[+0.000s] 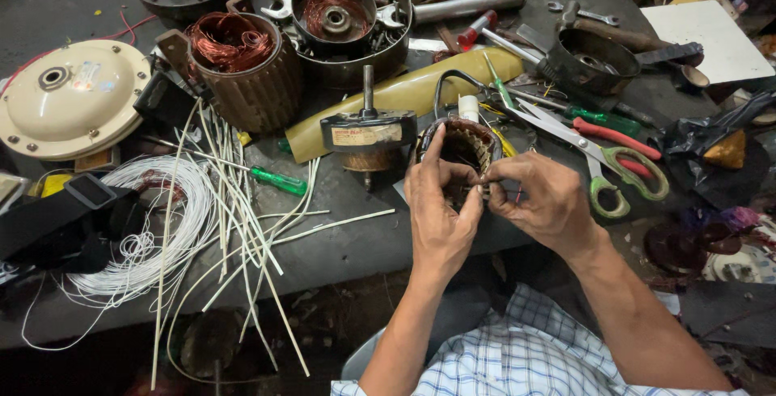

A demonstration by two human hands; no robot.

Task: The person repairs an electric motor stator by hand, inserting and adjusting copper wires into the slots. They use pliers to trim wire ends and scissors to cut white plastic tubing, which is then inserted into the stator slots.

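Left hand (440,218) and right hand (543,198) fingers grip a half-hidden stator (462,147).

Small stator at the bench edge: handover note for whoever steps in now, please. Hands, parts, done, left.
Left hand: grips the small stator, thumb at its rim.
Right hand: fingertips pinched at the stator's right rim; what they pinch is too small to tell.
Parts: the stator sits at the near edge of the bench. White sleeving strips and green screwdriver lie left, scissors right.
Done: cannot tell.
Left: the core looks open, no finished copper winding visible.
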